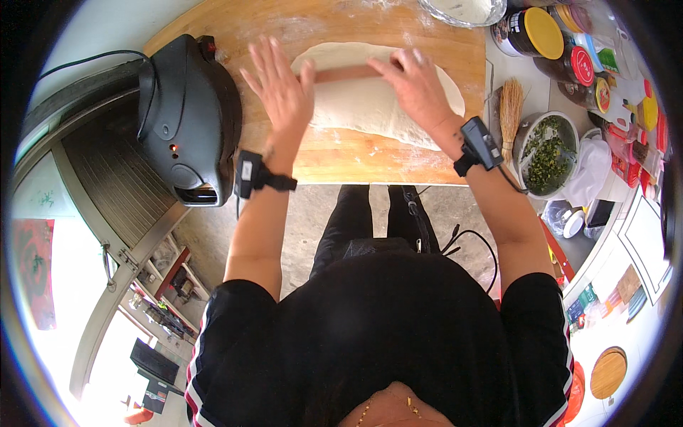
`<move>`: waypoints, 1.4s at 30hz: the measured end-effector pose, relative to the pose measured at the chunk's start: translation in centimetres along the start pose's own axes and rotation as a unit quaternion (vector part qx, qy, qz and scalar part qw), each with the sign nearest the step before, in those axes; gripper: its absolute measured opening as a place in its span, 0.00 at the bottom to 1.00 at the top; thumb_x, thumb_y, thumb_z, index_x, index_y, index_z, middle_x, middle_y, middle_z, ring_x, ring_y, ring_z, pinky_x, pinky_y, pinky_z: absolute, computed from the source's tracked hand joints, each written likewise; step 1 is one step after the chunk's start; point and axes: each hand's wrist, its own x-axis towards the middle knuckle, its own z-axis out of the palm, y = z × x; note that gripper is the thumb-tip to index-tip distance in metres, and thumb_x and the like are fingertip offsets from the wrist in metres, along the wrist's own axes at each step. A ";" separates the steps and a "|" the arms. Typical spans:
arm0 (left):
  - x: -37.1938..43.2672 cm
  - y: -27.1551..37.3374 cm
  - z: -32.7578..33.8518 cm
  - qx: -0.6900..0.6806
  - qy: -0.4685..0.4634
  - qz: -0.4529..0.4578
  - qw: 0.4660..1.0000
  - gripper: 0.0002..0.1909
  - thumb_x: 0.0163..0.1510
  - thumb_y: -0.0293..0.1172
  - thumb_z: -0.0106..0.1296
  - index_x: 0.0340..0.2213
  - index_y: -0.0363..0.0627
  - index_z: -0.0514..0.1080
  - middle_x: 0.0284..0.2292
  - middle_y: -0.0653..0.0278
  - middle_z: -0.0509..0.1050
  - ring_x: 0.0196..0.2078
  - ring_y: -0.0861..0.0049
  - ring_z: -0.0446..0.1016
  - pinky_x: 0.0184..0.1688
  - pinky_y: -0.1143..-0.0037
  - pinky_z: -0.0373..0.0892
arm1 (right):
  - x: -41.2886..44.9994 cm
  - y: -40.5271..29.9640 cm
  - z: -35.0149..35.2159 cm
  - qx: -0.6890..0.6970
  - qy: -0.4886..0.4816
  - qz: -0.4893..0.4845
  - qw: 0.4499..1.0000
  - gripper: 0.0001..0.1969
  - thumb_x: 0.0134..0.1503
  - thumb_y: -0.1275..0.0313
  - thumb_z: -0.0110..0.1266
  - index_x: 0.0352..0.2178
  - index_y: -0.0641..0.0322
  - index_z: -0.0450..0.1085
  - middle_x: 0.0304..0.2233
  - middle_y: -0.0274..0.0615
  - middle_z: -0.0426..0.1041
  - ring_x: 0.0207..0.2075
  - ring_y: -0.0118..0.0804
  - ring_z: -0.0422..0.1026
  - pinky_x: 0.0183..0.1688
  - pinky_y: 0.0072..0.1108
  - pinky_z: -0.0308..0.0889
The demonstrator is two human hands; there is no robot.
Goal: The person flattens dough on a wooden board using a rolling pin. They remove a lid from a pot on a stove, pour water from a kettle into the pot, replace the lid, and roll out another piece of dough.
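A sheet of pale dough (368,107) lies spread on a floured wooden board (331,165). Across its upper part runs a wooden rolling pin (344,73), blurred by motion. My left hand (283,88) is palm down at the pin's left end, fingers straight and apart, the thumb beside the pin. At the other end my right hand (419,85) bends its fingers over the pin and covers that end. Both wrists wear black strapped devices.
A black electric griddle (192,117) with a lit lamp stands left of the board. To the right are a straw brush (510,115), a metal bowl of chopped greens (549,155) and several lidded jars (543,33). A plastic-lined bowl (464,10) sits at the far edge.
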 end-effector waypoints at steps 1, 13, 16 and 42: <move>-1.2 -0.2 0.2 0.015 -0.036 -0.006 0.999 0.38 0.60 0.52 0.41 0.61 0.35 0.52 0.64 0.49 0.50 0.69 0.54 0.40 0.65 0.47 0.31 | 0.0 -0.4 0.4 0.004 -0.013 -0.025 1.000 0.24 0.50 0.82 0.49 0.48 0.47 0.72 0.36 0.40 0.66 0.39 0.42 0.66 0.42 0.31 0.64; 6.2 -0.3 1.1 0.019 0.024 0.118 0.993 0.36 0.62 0.53 0.39 0.64 0.45 0.50 0.65 0.53 0.49 0.69 0.58 0.44 0.65 0.45 0.38 | 0.6 -0.8 1.8 -0.009 0.014 0.030 0.999 0.22 0.53 0.78 0.49 0.50 0.50 0.70 0.37 0.44 0.67 0.39 0.50 0.67 0.41 0.36 0.64; 0.0 -1.0 0.2 0.040 -0.066 0.106 0.991 0.36 0.60 0.52 0.41 0.62 0.42 0.54 0.65 0.55 0.51 0.69 0.59 0.44 0.66 0.49 0.36 | -4.0 -4.7 0.9 0.002 -0.040 0.071 0.997 0.22 0.54 0.78 0.49 0.52 0.53 0.68 0.39 0.46 0.67 0.40 0.48 0.67 0.43 0.35 0.63; -11.9 2.1 -5.4 -0.101 -0.142 0.103 0.979 0.28 0.56 0.32 0.48 0.58 0.40 0.61 0.60 0.52 0.61 0.65 0.55 0.54 0.63 0.55 0.50 | -16.0 -8.6 -2.4 0.026 -0.037 0.162 0.986 0.23 0.49 0.78 0.53 0.49 0.51 0.70 0.41 0.44 0.65 0.44 0.47 0.65 0.48 0.35 0.61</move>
